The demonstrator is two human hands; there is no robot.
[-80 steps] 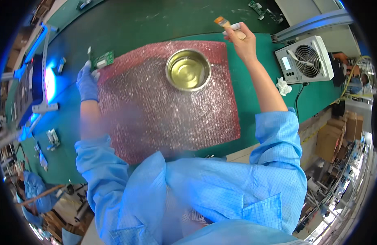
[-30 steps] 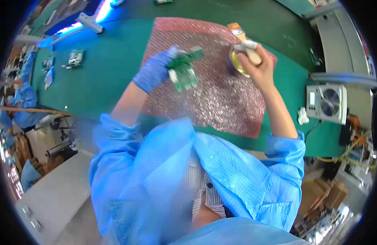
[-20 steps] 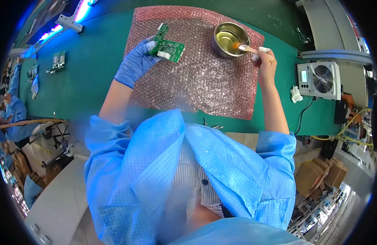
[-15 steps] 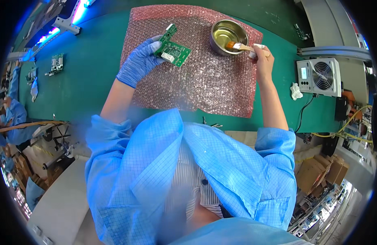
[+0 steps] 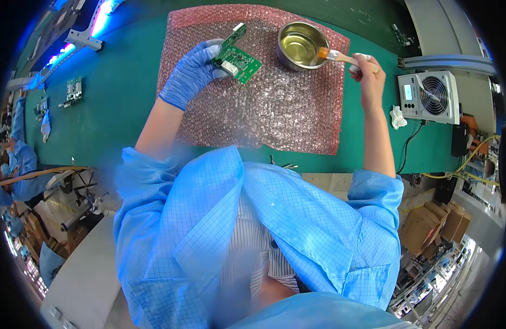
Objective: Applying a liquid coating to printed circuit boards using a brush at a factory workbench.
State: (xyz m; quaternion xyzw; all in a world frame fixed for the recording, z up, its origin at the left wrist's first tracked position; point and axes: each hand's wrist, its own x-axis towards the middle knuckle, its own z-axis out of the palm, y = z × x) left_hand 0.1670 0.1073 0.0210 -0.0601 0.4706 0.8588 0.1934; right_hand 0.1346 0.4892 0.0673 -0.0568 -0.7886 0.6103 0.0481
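Observation:
My left hand [image 5: 194,71], in a blue striped glove, grips a green circuit board [image 5: 245,64] by its left side. A smaller upright board stands along the board's far edge, and a white block sits on its face. My right hand [image 5: 368,75] has white covers on some fingertips and pinches the wooden handle of a flat brush [image 5: 338,56]. The orange bristles are at the right rim of a round metal bowl [image 5: 289,56] with clear yellowish liquid in it. Beneath the bowl and both hands lies a pink bubble-wrap sheet [image 5: 253,118].
A white fan unit [image 5: 411,112] with a small screen stands at the right, a crumpled white tissue [image 5: 396,117] beside it. Other circuit boards [image 5: 73,92] lie at the left of the green table [image 5: 121,118]. Blue-lit equipment [image 5: 86,38] is at the far left. Another person [image 5: 25,164] sits beyond.
My right hand has drawn the brush to the right, from inside the bowl to its rim. My left hand and the board have shifted slightly to the right in view.

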